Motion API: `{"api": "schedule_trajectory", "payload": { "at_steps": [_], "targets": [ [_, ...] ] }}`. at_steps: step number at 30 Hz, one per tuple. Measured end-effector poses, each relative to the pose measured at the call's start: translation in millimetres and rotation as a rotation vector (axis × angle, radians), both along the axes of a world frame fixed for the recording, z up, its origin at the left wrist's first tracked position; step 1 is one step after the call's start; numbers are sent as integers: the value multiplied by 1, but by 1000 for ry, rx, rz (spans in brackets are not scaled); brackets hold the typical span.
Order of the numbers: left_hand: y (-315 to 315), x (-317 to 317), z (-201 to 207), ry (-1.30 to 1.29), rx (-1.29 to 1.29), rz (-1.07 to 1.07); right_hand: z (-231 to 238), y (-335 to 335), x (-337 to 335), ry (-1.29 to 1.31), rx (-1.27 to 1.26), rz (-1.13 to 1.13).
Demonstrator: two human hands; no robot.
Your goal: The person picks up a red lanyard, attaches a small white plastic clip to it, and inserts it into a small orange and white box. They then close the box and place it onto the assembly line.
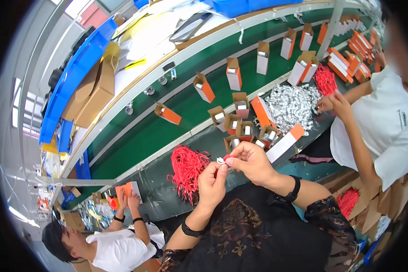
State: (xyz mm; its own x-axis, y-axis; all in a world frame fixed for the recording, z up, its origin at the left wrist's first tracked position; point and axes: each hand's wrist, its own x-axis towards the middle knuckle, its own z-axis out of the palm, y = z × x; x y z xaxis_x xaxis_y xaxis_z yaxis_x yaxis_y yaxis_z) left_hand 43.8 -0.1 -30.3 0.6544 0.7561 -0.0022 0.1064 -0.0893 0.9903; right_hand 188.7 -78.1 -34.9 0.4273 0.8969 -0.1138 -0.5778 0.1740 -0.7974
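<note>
one red/white pc (225, 158) btwn l hand (211, 185) & r hand (255, 164), both pinching it.

Pretty bright overall, though the white papers (156, 38) on the shelf (184, 55) are nearly blown out. Left hand (211, 185) and right hand (255, 165) are kept decently sharp, but shelf edges are bowed by the fisheye, corners are blacked out, and the far-right co-worker's head (400, 45) is blurred.

a person's left hand (211, 185) curls into a tight pinch, the right hand (255, 164), likewise pinched, just beside it, nearly tip to tip. the left forearm (196, 220) slants up from below; the right forearm (310, 191) angles in from the right.
</note>
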Motion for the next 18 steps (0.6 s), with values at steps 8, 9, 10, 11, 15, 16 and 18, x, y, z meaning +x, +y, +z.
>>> {"api": "schedule_trajectory", "payload": {
  "at_steps": [8, 9, 10, 11, 15, 16, 18],
  "targets": [
    [23, -37, 13, 140, -240, -326, 30, -20, 32, -216, -48, 696],
    [23, -40, 16, 210, -188, -349, 45, -17, 33, -630, -87, 751],
    [22, -42, 18, 279, -137, -374, 59, -12, 34, -1046, -118, 786],
    [18, -41, 23, 305, -55, -379, 60, -11, 27, -1050, -127, 794],
    [-6, -29, 22, 151, -89, -176, 37, 6, 4, -1542, -56, -47],
    [-7, -28, 17, 143, -90, -179, 31, 12, 1, -1431, 55, -264],
    [-7, -29, 6, -229, -877, -218, 27, 14, -3, -1240, 102, -263]
  ]
}}
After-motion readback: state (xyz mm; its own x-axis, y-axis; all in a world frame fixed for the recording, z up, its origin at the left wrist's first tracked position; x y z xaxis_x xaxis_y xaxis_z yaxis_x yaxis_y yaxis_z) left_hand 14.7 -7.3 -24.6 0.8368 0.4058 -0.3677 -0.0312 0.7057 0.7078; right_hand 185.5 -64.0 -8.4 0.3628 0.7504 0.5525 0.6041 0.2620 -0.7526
